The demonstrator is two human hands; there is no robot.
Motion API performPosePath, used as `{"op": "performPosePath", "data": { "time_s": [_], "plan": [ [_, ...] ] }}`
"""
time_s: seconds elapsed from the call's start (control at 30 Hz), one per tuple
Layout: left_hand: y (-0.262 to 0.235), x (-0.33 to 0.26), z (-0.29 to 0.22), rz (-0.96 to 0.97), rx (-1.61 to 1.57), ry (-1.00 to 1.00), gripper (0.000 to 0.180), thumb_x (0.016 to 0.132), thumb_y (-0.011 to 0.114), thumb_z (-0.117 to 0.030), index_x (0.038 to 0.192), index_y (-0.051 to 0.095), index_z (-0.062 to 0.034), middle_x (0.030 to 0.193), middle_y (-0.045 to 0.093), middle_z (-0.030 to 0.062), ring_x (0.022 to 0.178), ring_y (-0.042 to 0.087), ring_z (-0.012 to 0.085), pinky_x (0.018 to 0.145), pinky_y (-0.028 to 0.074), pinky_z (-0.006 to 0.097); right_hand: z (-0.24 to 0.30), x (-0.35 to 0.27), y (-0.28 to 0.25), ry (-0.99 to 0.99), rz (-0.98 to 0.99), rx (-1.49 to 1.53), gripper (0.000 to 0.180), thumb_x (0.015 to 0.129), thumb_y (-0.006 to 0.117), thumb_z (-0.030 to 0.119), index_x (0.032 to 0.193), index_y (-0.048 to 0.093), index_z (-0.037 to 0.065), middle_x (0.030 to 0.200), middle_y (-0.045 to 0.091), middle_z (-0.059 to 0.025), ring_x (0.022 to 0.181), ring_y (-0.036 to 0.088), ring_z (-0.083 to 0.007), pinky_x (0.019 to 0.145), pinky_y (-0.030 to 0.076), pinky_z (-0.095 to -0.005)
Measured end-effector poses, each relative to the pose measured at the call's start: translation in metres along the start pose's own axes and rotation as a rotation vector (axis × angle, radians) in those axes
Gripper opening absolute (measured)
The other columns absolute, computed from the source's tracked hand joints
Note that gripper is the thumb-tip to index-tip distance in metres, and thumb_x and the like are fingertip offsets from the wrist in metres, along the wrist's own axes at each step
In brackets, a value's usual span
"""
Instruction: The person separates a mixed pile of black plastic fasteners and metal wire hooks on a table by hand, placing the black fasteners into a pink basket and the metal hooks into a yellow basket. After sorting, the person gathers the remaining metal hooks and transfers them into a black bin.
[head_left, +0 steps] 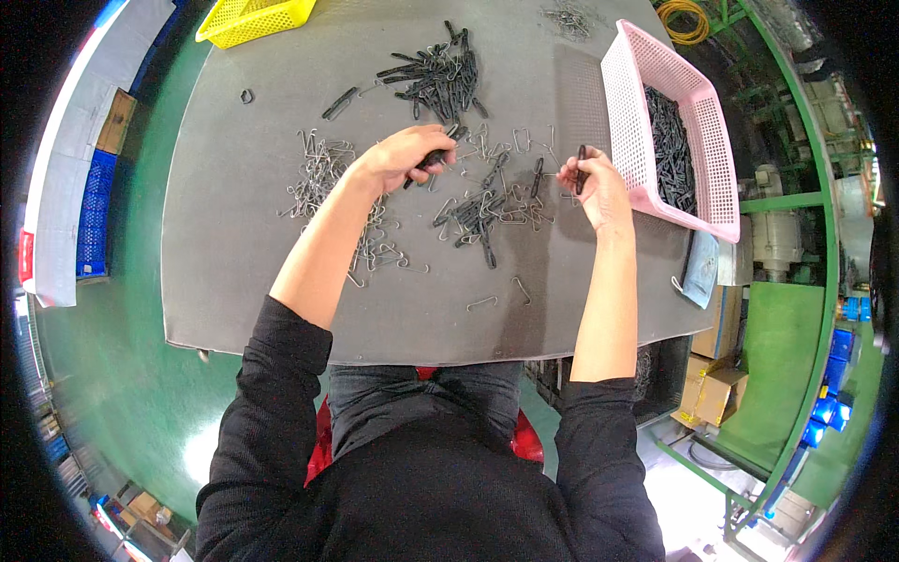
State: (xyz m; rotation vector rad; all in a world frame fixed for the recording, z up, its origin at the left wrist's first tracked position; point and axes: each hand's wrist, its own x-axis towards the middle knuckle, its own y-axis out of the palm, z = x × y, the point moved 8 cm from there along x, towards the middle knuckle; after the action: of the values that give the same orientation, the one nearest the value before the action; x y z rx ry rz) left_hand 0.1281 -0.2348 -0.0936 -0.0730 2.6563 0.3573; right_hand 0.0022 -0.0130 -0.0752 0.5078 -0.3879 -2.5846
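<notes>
— Fingers (433, 157) of the left hand (405, 156) are curling shut around a short black plastic piece (428, 162), pinching it just above the grey tabletop (243, 234). What is the other hand doing?

— Its right hand (595, 187) is also closing on something: the fingertips are gripping a second black piece (581, 167), which is standing nearly upright in the pinch, raised a little off the mat.

— And what is lying between the two hands?

— A mixed heap of black pieces and bent wire clips (492, 206) is sitting there, nearer the right hand. A looser spread of silver wire clips (323, 178) is lying just left of the left wrist and trailing under the forearm.

— Anything farther back?

— A bigger pile of black pieces (435, 75) is resting behind the left hand. A pink perforated basket (637, 103) is standing tilted at the right edge, just beside the right hand, holding more black pieces. A yellow basket (253, 19) is sitting at the far left corner, well apart from both hands.

— Are the wires touching either hand?

— I cannot tell; they are too fine.
</notes>
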Motion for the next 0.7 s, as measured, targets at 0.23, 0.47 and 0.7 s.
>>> {"op": "performPosePath", "data": {
  "time_s": [0.23, 0.47, 0.7],
  "plan": [
    [0.009, -0.023, -0.012, 0.153, -0.492, 0.099, 0.014, 0.088, 0.046, -0.016, 0.098, 0.048, -0.0074, 0.078, 0.051, 0.0022, 0.058, 0.039, 0.0068, 0.043, 0.025, 0.017, -0.024, 0.006, 0.036, -0.070, -0.249, -1.567, 0.030, 0.072, 0.066, 0.030, 0.082, 0.062, 0.002, 0.085, 0.063, -0.0194, 0.086, 0.060, -0.0339, 0.075, 0.048, -0.0431],
    [-0.019, -0.021, -0.006, -0.151, 0.233, -0.017, 0.029, 0.091, 0.045, -0.021, 0.119, 0.043, -0.0136, 0.078, 0.049, -0.0019, 0.054, 0.033, 0.0028, 0.042, 0.022, 0.016, -0.017, -0.015, 0.025, -0.030, -0.284, -1.491, 0.040, 0.069, 0.071, 0.024, 0.100, 0.055, 0.003, 0.093, 0.062, -0.0180, 0.092, 0.059, -0.0322, 0.080, 0.045, -0.0405],
    [-0.004, -0.037, -0.004, 0.093, -0.155, 0.030, 0.030, 0.091, 0.046, -0.022, 0.119, 0.043, -0.0105, 0.075, 0.046, -0.0017, 0.052, 0.032, 0.0020, 0.042, 0.023, 0.016, -0.033, -0.016, 0.018, 0.150, 0.075, -0.728, 0.029, 0.071, 0.068, 0.013, 0.096, 0.057, 0.002, 0.071, 0.057, -0.0032, 0.064, 0.053, -0.0125, 0.055, 0.041, -0.0251]
  ]
}}
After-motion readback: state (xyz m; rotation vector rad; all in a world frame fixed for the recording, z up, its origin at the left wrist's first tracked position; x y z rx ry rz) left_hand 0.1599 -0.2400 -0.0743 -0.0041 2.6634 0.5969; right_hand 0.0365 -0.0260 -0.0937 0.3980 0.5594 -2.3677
